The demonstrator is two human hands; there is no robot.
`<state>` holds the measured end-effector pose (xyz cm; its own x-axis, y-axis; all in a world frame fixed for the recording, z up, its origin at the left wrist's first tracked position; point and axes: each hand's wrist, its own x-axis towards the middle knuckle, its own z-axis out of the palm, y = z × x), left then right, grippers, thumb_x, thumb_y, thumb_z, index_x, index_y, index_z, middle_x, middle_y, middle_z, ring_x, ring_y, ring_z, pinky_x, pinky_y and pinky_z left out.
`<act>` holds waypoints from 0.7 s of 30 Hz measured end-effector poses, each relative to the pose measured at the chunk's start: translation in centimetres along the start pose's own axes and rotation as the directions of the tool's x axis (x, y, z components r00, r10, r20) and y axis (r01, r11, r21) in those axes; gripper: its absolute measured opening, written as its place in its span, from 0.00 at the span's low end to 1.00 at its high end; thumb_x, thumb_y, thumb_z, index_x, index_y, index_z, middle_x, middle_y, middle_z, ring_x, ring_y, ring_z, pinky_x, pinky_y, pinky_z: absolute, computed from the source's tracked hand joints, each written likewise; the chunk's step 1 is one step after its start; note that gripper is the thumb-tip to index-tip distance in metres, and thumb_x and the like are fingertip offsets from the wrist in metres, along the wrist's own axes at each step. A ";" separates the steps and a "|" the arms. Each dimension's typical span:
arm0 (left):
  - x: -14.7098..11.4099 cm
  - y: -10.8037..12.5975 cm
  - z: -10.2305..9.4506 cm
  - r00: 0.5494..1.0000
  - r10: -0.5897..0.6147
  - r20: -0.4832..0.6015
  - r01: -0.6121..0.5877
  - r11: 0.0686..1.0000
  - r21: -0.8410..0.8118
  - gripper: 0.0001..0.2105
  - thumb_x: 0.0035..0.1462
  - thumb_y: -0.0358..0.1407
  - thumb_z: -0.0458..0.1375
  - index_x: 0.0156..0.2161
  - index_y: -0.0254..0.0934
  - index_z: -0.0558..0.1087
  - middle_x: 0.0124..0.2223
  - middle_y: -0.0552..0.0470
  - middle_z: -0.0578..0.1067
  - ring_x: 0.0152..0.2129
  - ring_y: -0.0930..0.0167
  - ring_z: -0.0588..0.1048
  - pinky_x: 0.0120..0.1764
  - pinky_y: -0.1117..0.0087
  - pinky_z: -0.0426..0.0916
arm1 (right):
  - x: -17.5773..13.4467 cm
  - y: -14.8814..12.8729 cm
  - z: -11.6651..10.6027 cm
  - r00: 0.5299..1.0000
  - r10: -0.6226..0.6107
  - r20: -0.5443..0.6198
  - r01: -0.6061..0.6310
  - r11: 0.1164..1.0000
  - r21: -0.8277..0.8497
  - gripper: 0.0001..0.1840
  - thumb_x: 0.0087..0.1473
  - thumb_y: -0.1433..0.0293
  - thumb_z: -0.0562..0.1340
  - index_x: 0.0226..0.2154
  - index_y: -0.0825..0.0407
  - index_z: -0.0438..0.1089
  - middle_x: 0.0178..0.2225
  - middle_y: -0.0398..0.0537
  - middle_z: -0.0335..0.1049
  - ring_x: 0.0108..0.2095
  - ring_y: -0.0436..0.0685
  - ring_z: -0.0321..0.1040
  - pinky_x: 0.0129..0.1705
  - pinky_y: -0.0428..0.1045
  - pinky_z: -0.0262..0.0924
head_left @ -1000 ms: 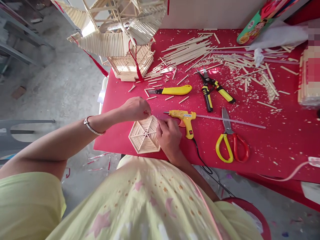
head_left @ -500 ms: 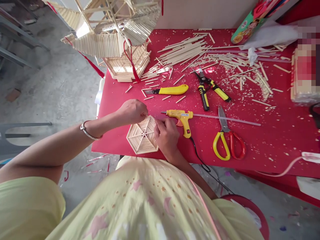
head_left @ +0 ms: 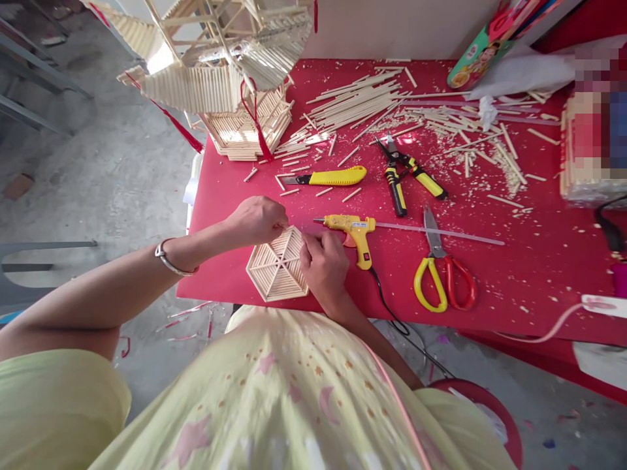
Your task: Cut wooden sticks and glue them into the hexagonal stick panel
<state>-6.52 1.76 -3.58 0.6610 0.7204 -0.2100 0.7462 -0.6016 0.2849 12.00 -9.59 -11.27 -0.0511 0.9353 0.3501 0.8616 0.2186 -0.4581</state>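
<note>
A hexagonal panel of thin wooden sticks (head_left: 278, 274) lies near the table's front edge, six spokes meeting at its middle. At its upper edge my left hand (head_left: 259, 219) is closed, fingertips pinched together; whatever they hold is too small or hidden to make out. My right hand (head_left: 326, 264) is curled around the panel's right edge, thumb and fingers gripping it there. Just right of that hand lies a yellow hot glue gun (head_left: 355, 234) with a clear glue stick (head_left: 441, 232) sticking out of its back.
Beyond the hands lie a yellow utility knife (head_left: 337, 176), black-and-yellow cutters (head_left: 409, 170) and scissors (head_left: 435, 261) with yellow and red handles. A stick-built tower model (head_left: 206, 91) with red tassels stands at back left. Loose sticks (head_left: 357, 98) and shavings cover the back.
The whole view has shifted very slightly. Both hands keep their places at the hexagonal panel, and the tools lie as before.
</note>
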 end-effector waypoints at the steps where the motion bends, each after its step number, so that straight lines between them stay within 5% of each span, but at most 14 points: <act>1: -0.1 -0.1 0.0 1.000 0.003 -0.008 -0.003 1.000 -0.014 0.14 0.56 0.32 0.54 0.33 0.37 0.84 0.35 0.48 0.84 0.30 0.67 0.78 0.31 0.69 0.64 | 0.0 0.0 0.0 1.000 -0.001 0.000 0.001 1.000 0.000 0.13 0.64 0.74 0.62 0.48 0.48 0.80 0.40 0.51 0.72 0.43 0.58 0.67 0.46 0.52 0.62; 9: -0.9 -0.7 0.7 0.993 0.016 -0.118 -0.032 0.991 -0.130 0.16 0.61 0.33 0.55 0.44 0.41 0.86 0.37 0.50 0.84 0.30 0.70 0.77 0.34 0.71 0.66 | 0.0 0.1 -0.1 1.000 -0.017 0.007 0.016 0.999 0.029 0.13 0.66 0.73 0.60 0.49 0.50 0.79 0.42 0.52 0.72 0.45 0.59 0.66 0.48 0.52 0.63; 21: -0.5 -1.3 0.9 0.997 0.002 -0.072 -0.017 0.978 -0.209 0.13 0.60 0.33 0.58 0.41 0.44 0.87 0.40 0.51 0.85 0.34 0.69 0.79 0.35 0.72 0.68 | 0.0 0.0 -0.2 0.999 -0.003 0.051 0.000 0.999 0.048 0.14 0.66 0.73 0.60 0.50 0.50 0.78 0.42 0.52 0.71 0.46 0.60 0.66 0.49 0.54 0.63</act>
<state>-7.79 1.84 -4.67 0.6549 0.7424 -0.1412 0.7019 -0.5283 0.4777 12.13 -9.64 -11.09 -0.0793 0.9477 0.3093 0.8365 0.2320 -0.4964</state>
